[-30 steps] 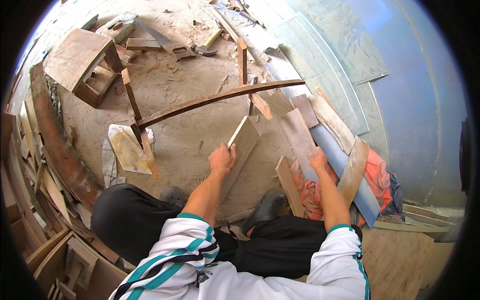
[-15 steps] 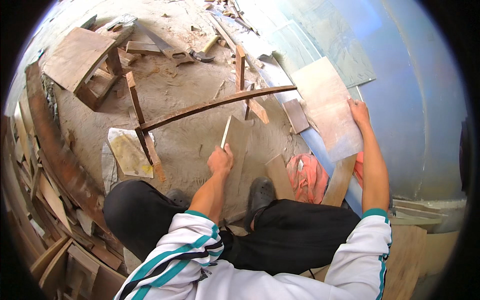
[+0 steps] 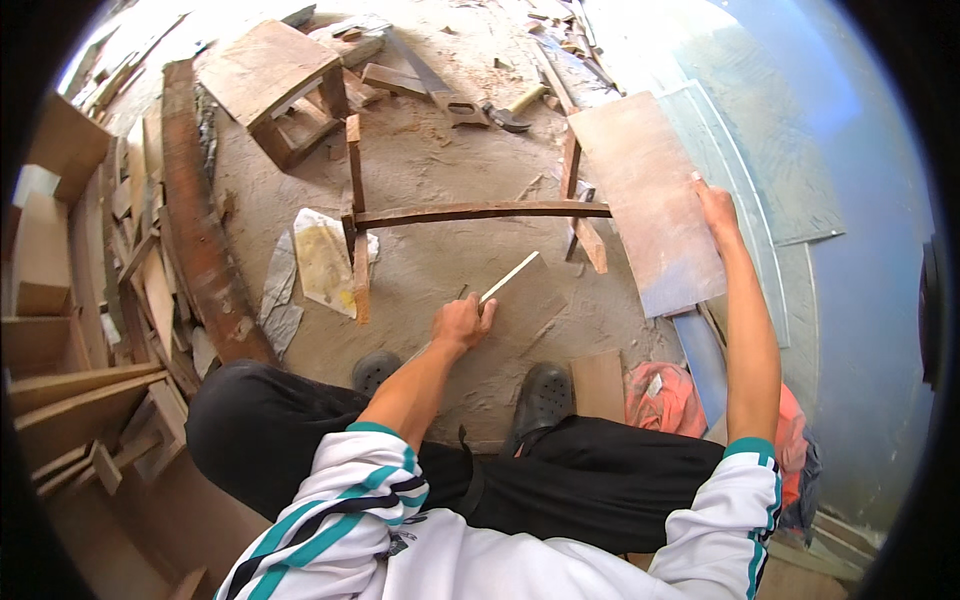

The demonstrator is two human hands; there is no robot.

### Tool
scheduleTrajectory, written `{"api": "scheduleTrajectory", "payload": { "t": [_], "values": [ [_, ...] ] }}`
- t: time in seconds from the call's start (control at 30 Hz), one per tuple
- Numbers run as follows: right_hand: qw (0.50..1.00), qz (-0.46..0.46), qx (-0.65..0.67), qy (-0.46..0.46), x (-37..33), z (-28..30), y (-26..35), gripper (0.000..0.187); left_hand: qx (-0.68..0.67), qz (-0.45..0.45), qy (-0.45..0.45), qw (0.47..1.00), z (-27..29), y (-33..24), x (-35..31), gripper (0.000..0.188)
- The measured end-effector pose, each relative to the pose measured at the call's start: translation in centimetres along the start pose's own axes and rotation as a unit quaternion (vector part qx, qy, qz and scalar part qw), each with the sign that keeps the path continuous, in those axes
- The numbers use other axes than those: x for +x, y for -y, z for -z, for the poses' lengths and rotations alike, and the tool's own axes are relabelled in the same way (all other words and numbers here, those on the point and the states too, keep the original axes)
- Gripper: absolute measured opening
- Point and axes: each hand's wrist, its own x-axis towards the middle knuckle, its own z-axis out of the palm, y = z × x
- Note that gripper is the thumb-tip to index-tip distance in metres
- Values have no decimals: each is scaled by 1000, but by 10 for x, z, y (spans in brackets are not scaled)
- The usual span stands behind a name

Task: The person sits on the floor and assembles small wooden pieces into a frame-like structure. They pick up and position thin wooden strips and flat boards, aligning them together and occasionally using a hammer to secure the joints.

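My left hand (image 3: 462, 322) is closed on a thin board (image 3: 512, 276). Its pale straight edge stands out, while its brown face is hard to tell from the floor. On the right, my right hand (image 3: 716, 208) grips the long side of a thin rectangular plywood sheet (image 3: 645, 190), which is held tilted. That sheet covers the right end of a dark curved wooden slat (image 3: 470, 212), which belongs to a small frame with two upright legs. Whether sheet and slat touch, I cannot tell.
Beyond the frame lie a handsaw (image 3: 465, 110), a claw hammer (image 3: 508, 117) and a low wooden stool-like piece (image 3: 265, 70). Scrap wood (image 3: 150, 260) is piled along the left. An orange-red cloth (image 3: 665, 397) lies by my right knee, near a blue-grey wall (image 3: 880, 270).
The view has swung left. Relative to the floor, the plywood sheet has moved left, over the frame's right end. The board in my left hand now leans further to the right.
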Motion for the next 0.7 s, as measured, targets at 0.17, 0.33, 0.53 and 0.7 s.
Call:
{"api": "scheduleTrajectory", "payload": {
  "t": [0.17, 0.33, 0.53, 0.7],
  "values": [
    [987, -48, 136, 65, 42, -20, -8, 63, -63, -24, -103, 992, 11, 1, -4, 52],
    [960, -57, 261, 85, 56, -54, 27, 76, -144, 7, -260, 955, 43, 0, -1, 55],
    [931, -51, 343, 112, 75, -87, 45, 81, -204, 107, -294, 928, 123, -35, 39, 69],
    [923, -70, 346, 150, 30, -105, 90, 77, -244, 245, -311, 885, 210, -23, 62, 70]
  ]
}}
